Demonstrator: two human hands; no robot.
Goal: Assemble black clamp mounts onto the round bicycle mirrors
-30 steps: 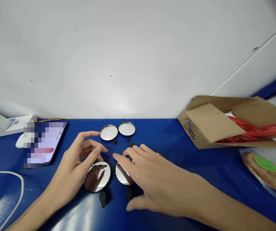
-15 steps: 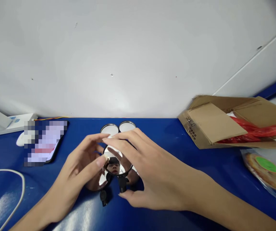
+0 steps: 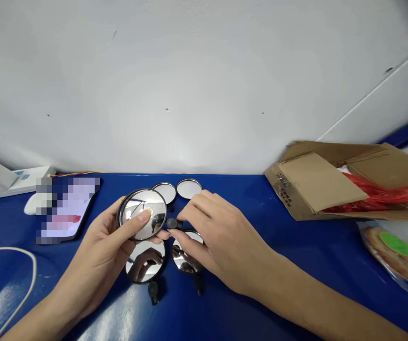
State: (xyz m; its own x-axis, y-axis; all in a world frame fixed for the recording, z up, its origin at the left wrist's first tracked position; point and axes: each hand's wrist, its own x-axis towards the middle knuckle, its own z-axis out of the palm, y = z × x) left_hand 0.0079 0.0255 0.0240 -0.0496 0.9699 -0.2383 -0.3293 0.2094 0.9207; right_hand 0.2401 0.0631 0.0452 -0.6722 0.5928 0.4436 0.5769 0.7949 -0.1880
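Observation:
My left hand [image 3: 106,241] is closed on a small round mirror [image 3: 156,206] with a black rim, its thumb pressed on the glass. From the mirror's right edge a short black mount [image 3: 172,223] points sideways, and the fingertips of my right hand [image 3: 221,237] pinch it. Beneath my hands lie two more round mirrors, a left one [image 3: 143,267] with a black stub [image 3: 153,291] toward me and a right one [image 3: 185,258] partly covered by my right hand. Farther back, two mirrors [image 3: 188,188] [image 3: 166,192] lie side by side near the wall.
At the right stands an opened cardboard box [image 3: 317,182] with red plastic [image 3: 377,192] inside. In front of it lies a clear-wrapped round item [image 3: 370,237] with a green label. A phone [image 3: 72,208], a power strip [image 3: 35,175] and a white cable [image 3: 33,270] are at the left.
The held mirror has moved up and left and turned, so its black mount now points right instead of toward me. My right hand has shifted from over the glass to the mount.

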